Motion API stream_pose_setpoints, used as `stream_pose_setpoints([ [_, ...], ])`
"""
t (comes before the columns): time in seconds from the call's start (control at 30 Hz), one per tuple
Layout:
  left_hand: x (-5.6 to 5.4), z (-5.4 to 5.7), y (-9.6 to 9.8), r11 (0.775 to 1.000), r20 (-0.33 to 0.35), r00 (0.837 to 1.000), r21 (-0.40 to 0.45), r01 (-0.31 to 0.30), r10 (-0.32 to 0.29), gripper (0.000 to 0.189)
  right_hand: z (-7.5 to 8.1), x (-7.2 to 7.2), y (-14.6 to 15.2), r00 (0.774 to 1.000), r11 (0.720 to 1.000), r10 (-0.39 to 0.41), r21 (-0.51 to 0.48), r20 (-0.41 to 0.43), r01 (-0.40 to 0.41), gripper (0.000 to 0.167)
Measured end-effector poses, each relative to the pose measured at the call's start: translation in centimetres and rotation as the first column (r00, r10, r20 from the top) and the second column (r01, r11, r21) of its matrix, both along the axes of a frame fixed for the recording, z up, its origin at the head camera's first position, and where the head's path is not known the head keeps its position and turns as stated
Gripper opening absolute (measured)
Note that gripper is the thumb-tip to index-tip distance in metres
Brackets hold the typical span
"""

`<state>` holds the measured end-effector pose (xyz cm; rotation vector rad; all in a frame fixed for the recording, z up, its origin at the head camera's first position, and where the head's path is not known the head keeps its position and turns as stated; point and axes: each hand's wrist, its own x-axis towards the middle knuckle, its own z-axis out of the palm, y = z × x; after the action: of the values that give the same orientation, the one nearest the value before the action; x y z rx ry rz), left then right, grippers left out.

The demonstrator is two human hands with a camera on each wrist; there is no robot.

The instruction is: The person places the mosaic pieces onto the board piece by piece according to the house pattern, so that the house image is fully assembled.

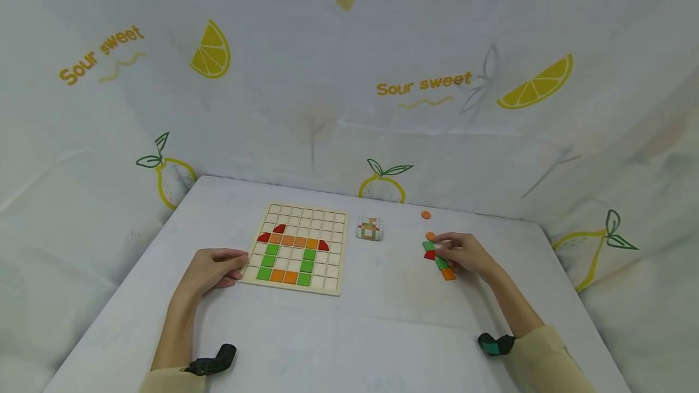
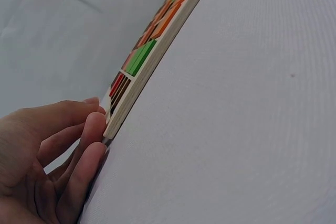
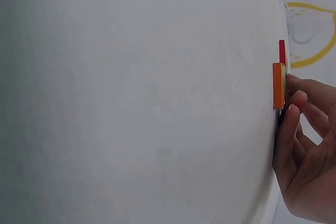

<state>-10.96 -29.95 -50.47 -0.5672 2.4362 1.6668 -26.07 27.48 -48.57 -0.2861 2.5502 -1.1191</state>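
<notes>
A square wooden grid board [image 1: 332, 265] lies at centre left, with green, orange and red tiles set in its cells. My left hand [image 1: 221, 267] holds the board's near left edge; in the left wrist view its fingertips [image 2: 94, 121] meet the corner. At the right, my right hand [image 1: 464, 253] reaches over a short line of loose tiles. Its fingers lie spread beside an orange disc [image 1: 430, 236], a green tile [image 1: 428, 246] and a red quarter-round tile [image 1: 429, 255]. Another green tile [image 1: 441, 264] and an orange tile [image 1: 448, 274] lie nearest me.
A small pattern card [image 1: 370, 228] with a printed coloured grid lies right of the board. Farther back on the white table [image 1: 349, 344] is another orange disc [image 1: 426, 214]. A lemon-printed cloth [image 1: 306, 108] hangs behind the table.
</notes>
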Motion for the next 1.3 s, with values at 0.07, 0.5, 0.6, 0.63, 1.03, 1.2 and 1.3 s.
stream_pose_setpoints([
  [0.07,0.0,0.0,0.0,1.0,0.002,1.0,0.001,-0.001,0.001,0.049,0.1,-0.1,-0.1,1.0,1.0,0.003,0.011,-0.001,-0.003,0.045],
  [0.5,0.3,0.3,-0.1,1.0,-0.018,1.0,-0.001,0.013,-0.013,0.051,-0.2,-1.3,-0.3,0.999,0.999,0.045,-0.015,0.017,-0.045,0.042],
  [0.6,0.3,0.3,-0.1,1.0,-0.016,1.0,0.003,0.013,-0.013,0.05,-0.4,-1.4,-0.2,0.998,0.998,0.059,-0.025,0.001,-0.059,0.042],
  [0.63,0.3,0.3,-0.1,1.0,-0.014,1.0,0.002,0.012,-0.012,0.049,-0.4,-1.5,-0.2,0.998,0.997,0.066,-0.027,-0.007,-0.066,0.042],
  [1.03,0.1,0.2,0.0,1.0,-0.015,1.0,-0.007,0.013,-0.013,0.048,-0.4,-2.2,-0.8,0.978,0.988,0.152,0.05,-0.14,-0.146,0.034],
  [1.2,0.1,0.2,0.0,1.0,-0.012,1.0,0.002,0.012,-0.012,0.048,0.0,-2.4,-1.4,0.978,0.988,0.15,0.046,-0.148,-0.145,0.029],
  [1.3,0.1,0.2,0.0,1.0,-0.014,1.0,0.001,0.006,-0.006,0.047,0.5,-2.5,-2.2,0.974,0.988,0.153,0.027,-0.164,-0.151,0.026],
])
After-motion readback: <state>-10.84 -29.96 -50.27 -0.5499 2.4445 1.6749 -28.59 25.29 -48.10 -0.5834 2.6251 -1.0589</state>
